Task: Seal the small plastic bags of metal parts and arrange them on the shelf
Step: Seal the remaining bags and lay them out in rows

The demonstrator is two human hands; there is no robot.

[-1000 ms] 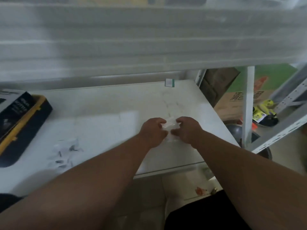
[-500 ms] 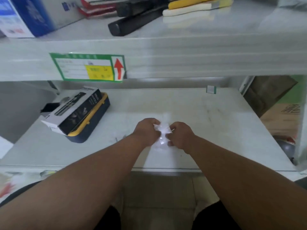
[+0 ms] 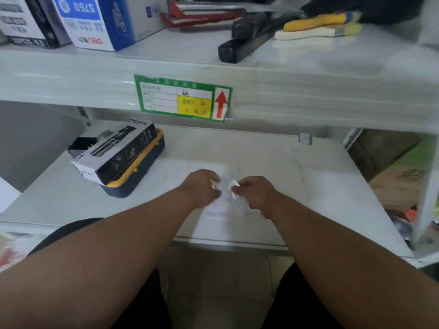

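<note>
Gripping one small clear plastic bag [image 3: 226,186] from both sides, the left hand [image 3: 200,186] and the right hand [image 3: 255,194] meet over the white lower shelf [image 3: 297,186], fingers curled and pinching the bag's upper edge between them. The bag hangs crumpled between the two hands, just above the shelf surface; its contents are too blurred to identify. A second flat clear bag [image 3: 217,211] lies on the shelf directly under the hands, toward the shelf's front edge.

Left of the hands, well apart from them, a black-and-white spray bottle carton [image 3: 116,151] lies on top of a navy case with yellow trim [image 3: 140,172]. Above the hands, a green-bordered label with a yellow field and a red arrow [image 3: 183,99] is fixed to the front edge of the upper shelf [image 3: 308,91]. On that upper shelf stand a blue-and-white box [image 3: 99,20] at the left and a black bar-shaped tool [image 3: 247,41] right of the label.
</note>
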